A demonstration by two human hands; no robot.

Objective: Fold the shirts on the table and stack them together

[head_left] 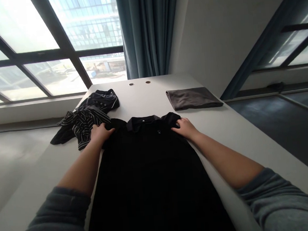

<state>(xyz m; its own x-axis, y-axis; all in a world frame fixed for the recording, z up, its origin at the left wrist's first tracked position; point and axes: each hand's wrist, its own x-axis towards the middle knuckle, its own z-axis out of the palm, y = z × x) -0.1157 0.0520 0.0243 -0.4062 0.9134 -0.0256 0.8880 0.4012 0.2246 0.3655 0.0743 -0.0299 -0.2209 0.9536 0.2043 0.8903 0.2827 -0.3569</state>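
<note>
A black polo shirt (153, 172) is spread out front side up, its collar away from me and a small light logo on the chest. My left hand (101, 133) is closed on its left sleeve, beside a crumpled striped garment. On the opposite side, my right hand (186, 128) pinches the right sleeve between thumb and fingers. The shirt's lower end runs out of view at the bottom.
Crumpled black garments with white stripes (87, 117) lie at the table's left edge. A folded dark grey cloth (194, 98) rests at the far right of the white table (142, 98). Blue curtains (148, 30) and windows stand behind.
</note>
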